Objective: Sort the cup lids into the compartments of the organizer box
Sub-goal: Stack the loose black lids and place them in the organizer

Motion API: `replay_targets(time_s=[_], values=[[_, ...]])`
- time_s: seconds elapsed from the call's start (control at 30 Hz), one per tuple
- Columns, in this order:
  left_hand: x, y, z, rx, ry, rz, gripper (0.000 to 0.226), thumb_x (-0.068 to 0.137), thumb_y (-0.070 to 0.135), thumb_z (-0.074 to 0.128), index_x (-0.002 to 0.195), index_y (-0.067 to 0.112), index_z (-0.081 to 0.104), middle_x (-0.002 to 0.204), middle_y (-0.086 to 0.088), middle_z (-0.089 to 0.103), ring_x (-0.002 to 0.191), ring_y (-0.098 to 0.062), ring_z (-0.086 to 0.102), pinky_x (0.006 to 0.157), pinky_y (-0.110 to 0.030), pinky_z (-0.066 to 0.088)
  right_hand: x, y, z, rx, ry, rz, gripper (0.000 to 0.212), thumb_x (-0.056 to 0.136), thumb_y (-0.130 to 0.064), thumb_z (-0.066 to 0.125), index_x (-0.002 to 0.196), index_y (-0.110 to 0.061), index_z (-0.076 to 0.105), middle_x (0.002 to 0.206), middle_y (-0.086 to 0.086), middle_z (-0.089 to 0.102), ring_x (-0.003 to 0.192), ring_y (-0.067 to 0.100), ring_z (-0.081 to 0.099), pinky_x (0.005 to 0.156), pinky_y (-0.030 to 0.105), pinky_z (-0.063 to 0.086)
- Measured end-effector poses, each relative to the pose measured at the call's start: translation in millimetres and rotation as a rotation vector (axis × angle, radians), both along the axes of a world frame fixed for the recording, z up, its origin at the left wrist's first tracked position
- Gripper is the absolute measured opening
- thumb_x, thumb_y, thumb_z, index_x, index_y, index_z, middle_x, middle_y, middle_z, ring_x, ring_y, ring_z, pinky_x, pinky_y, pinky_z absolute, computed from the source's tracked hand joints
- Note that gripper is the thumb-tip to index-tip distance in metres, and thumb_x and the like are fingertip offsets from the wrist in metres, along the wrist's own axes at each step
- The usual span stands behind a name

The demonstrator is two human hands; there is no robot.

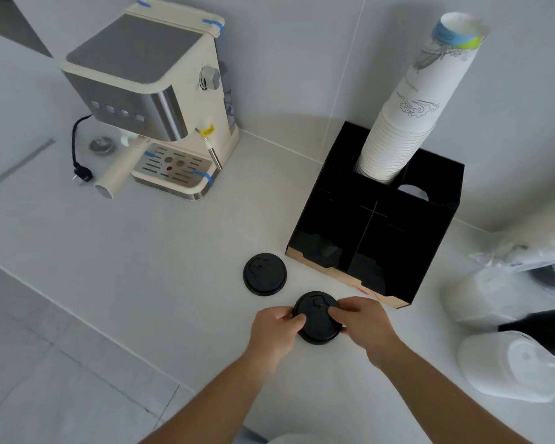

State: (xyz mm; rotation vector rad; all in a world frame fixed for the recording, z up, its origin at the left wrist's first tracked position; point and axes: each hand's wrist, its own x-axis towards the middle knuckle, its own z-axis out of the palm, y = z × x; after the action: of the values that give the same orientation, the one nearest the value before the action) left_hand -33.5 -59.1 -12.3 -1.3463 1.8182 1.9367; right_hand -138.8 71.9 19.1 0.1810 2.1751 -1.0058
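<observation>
Gripping one black lid (318, 318) from both sides: left hand (274, 328) has its fingertips curled on the lid's left edge, right hand (364, 320) has fingers bent over the top and right edge. Lid sits just in front of the organizer box (430, 251), apparently on or barely off the counter (141, 267); can't tell which. Two-handed hold likely means it's a stack being squared up or separated, or just a low rim that's hard to pinch one-handed. Second black lid (265, 274) lies flat, untouched, beside the box's front left corner, just apart from the held one. Box front compartments are open toward the person, so lids can slide in low from the front; the left one seems to hold something dark, too dim to identify. Paper cups (407, 116) stand stacked in the box's rear compartment, leaning out the top. White lids in plastic sleeves (510, 363) lie right of the box. Coffee machine (154, 104) is well left of the box, out of the way. Sorting looks barely begun.
</observation>
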Motion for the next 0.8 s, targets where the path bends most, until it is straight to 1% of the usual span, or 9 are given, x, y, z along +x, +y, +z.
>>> replay_targets(time_s=[0.1,0.23,0.33,0.4,0.5,0.57,0.67,0.73,0.8], values=[[9.2,-8.5,2.0,0.053,0.047,0.151,0.015,0.081,0.023,0.072,0.084,0.008,0.073,0.072,-0.006,0.065,0.066,-0.016,0.059,0.068,-0.028,0.051,-4.3,-22.2,10.1,0.027,0.111,0.127,0.03,0.087,-0.023,0.072,0.116,-0.016,0.072,0.111,-0.002,0.069,0.101,0.018,0.064,0.083,0.027,0.054],[14.3,-20.8,9.0,0.001,0.074,0.296,0.012,0.083,0.023,0.072,0.089,0.013,0.071,0.075,-0.004,0.071,0.069,-0.016,0.064,0.076,-0.033,0.057,-8.2,-57.9,22.0,0.029,0.238,0.337,0.035,0.091,-0.024,0.067,0.125,-0.017,0.068,0.117,-0.004,0.069,0.107,0.016,0.062,0.098,0.033,0.052],[13.9,-33.7,9.1,-0.015,0.087,0.409,0.025,0.08,0.024,0.076,0.101,0.016,0.066,0.091,-0.007,0.072,0.082,-0.02,0.067,0.083,-0.037,0.057,-9.4,-86.2,29.1,0.039,0.291,0.468,0.034,0.094,-0.021,0.062,0.127,-0.017,0.066,0.119,-0.001,0.068,0.109,0.018,0.062,0.098,0.032,0.05],[11.9,-43.0,6.5,-0.028,0.09,0.448,0.033,0.079,0.024,0.076,0.108,0.013,0.066,0.093,-0.007,0.072,0.082,-0.019,0.067,0.079,-0.034,0.056,-11.1,-103.1,30.6,0.041,0.325,0.531,0.032,0.093,-0.018,0.061,0.124,-0.016,0.067,0.117,0.002,0.069,0.107,0.02,0.062,0.094,0.031,0.049],[7.8,-54.1,3.9,-0.096,0.072,0.437,0.023,0.081,0.025,0.074,0.101,0.015,0.068,0.088,-0.003,0.072,0.076,-0.015,0.066,0.065,-0.019,0.049,-13.0,-122.0,27.9,0.057,0.321,0.606,0.026,0.092,-0.017,0.059,0.116,-0.012,0.067,0.112,0.007,0.069,0.104,0.026,0.062,0.089,0.033,0.049],[5.3,-59.0,3.4,-0.127,0.043,0.414,0.008,0.082,0.025,0.071,0.085,0.018,0.068,0.078,0.0,0.069,0.071,-0.016,0.064,0.061,-0.019,0.047,-14.2,-131.1,23.6,0.074,0.312,0.646,0.029,0.092,-0.019,0.058,0.119,-0.012,0.066,0.114,0.007,0.067,0.105,0.026,0.061,0.086,0.032,0.048],[3.0,-63.0,-0.8,-0.147,-0.003,0.383,0.019,0.082,0.028,0.068,0.075,0.009,0.067,0.067,-0.003,0.064,0.06,-0.017,0.057,0.059,-0.026,0.045,-14.8,-141.5,17.2,0.094,0.282,0.665,0.036,0.092,-0.019,0.057,0.128,-0.014,0.061,0.121,0.005,0.064,0.111,0.026,0.059,0.087,0.028,0.045],[2.6,-64.1,-2.8,-0.167,-0.029,0.357,0.025,0.082,0.03,0.067,0.071,0.008,0.064,0.06,0.001,0.059,0.053,-0.013,0.05,0.051,-0.021,0.038,-15.0,-146.7,13.8,0.112,0.274,0.681,0.036,0.093,-0.018,0.055,0.128,-0.013,0.06,0.122,0.005,0.064,0.114,0.027,0.058,0.091,0.031,0.046],[2.4,-64.4,-4.5,-0.189,-0.041,0.347,0.025,0.082,0.031,0.068,0.073,0.008,0.065,0.064,0.002,0.062,0.058,-0.014,0.054,0.052,-0.02,0.039,-15.0,-149.7,11.4,0.131,0.26,0.692,0.041,0.094,-0.018,0.053,0.134,-0.013,0.057,0.131,0.006,0.062,0.12,0.027,0.056,0.098,0.034,0.046]])
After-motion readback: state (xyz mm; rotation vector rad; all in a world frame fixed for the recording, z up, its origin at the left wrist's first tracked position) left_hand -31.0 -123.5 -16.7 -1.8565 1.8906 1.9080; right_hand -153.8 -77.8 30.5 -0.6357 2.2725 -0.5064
